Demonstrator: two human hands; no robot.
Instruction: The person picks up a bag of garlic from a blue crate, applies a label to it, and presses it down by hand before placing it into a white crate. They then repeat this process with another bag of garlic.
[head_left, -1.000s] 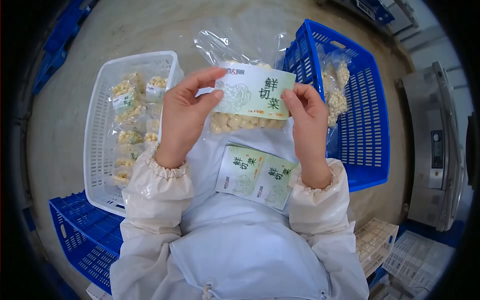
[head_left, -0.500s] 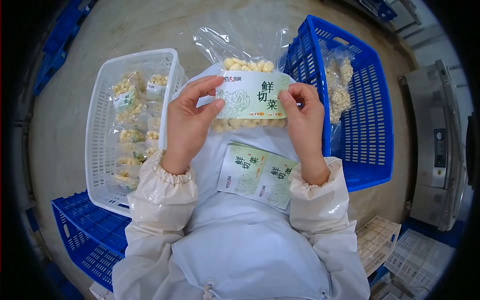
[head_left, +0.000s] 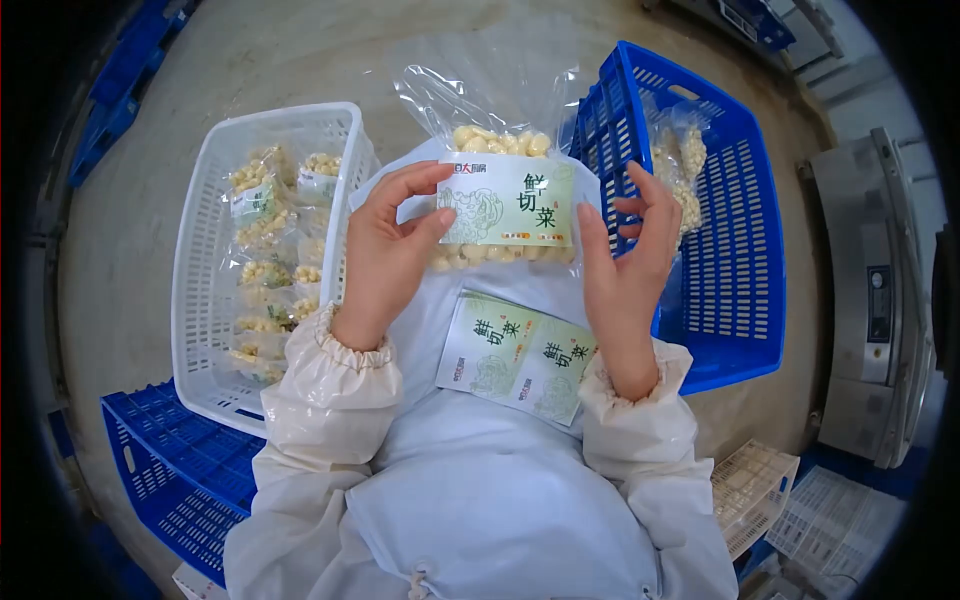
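Observation:
A clear plastic bag of pale, peeled round pieces (head_left: 500, 140) lies across my lap, its loose top pointing away from me. A green-and-white printed label (head_left: 507, 200) lies flat across its front. At the label's left edge is my left hand (head_left: 395, 240), thumb and index finger apart, their tips at or just touching the edge. My right hand (head_left: 635, 265) is off the label on the right, fingers spread, holding nothing. Nearer my body, a stack of the same labels (head_left: 515, 355) rests on my apron, its right side partly behind my right wrist.
On the left stands a white crate (head_left: 190, 300) holding several labelled bags. A blue crate (head_left: 770, 250) on the right contains bags of pale pieces. Another blue crate (head_left: 170, 450) sits low at the left, and a cream crate (head_left: 755, 480) at the lower right. Far right is a metal machine (head_left: 870, 300).
My right hand has let go of the label's right edge, moved slightly right and spread its fingers. My left thumb and fingers have eased to the label's left edge. The bag sits slightly lower in view.

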